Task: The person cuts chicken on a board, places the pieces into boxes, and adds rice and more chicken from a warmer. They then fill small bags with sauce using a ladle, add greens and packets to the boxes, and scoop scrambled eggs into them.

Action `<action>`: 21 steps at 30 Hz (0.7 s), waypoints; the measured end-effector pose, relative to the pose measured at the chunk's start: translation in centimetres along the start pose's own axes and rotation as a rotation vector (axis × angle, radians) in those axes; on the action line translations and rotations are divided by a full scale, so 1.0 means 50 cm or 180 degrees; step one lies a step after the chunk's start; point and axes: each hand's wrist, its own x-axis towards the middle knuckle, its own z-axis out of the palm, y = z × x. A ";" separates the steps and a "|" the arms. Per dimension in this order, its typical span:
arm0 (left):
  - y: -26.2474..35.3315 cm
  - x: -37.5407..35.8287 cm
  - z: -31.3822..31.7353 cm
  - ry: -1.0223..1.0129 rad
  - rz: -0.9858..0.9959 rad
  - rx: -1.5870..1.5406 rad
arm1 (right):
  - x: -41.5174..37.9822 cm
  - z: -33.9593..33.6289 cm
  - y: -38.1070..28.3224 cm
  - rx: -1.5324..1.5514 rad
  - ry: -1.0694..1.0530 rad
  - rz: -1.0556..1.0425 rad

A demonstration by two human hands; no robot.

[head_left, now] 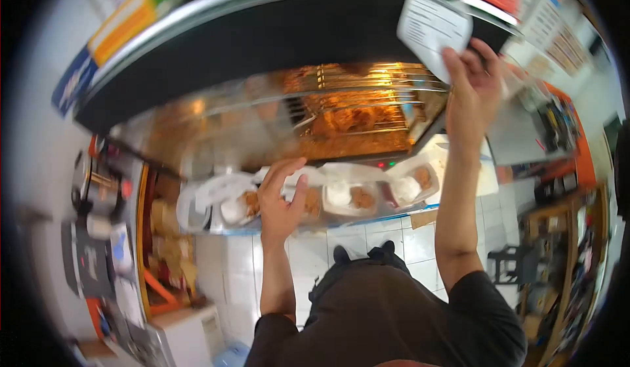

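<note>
Raised at the upper right, my right hand (478, 72) pinches the lower edge of a white printed slip (433, 31) in front of the warmer's dark top panel. My left hand (282, 193) is held over the row of takeaway boxes, thumb and fingers apart, with nothing in it. Under it lies an open box whose fried pieces (312, 203) show partly beside my hand. Other open white boxes with rice and brown fried pieces stand along the counter: one on the left (239, 207), one in the middle (350, 198), one on the right (412, 186).
Behind the boxes is a lit glass food warmer (357, 121) with wire racks and fried food, its left side blurred. A white board (482, 173) lies at the counter's right end. A dark stool (513, 262) stands on the tiled floor. Shelves (558, 249) line the right.
</note>
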 end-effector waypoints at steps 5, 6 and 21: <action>0.010 -0.044 -0.041 0.0630 -0.0631 -0.1138 | -0.255 0.081 0.056 -0.0731 -0.1446 0.1342; -0.010 -0.065 -0.043 0.0774 -0.0803 -0.1613 | -0.323 0.095 0.091 -0.0433 -0.1829 0.1623; -0.510 -0.328 -0.236 0.1064 -0.1950 0.1757 | -0.448 -0.124 0.208 -0.0936 -0.2887 0.2624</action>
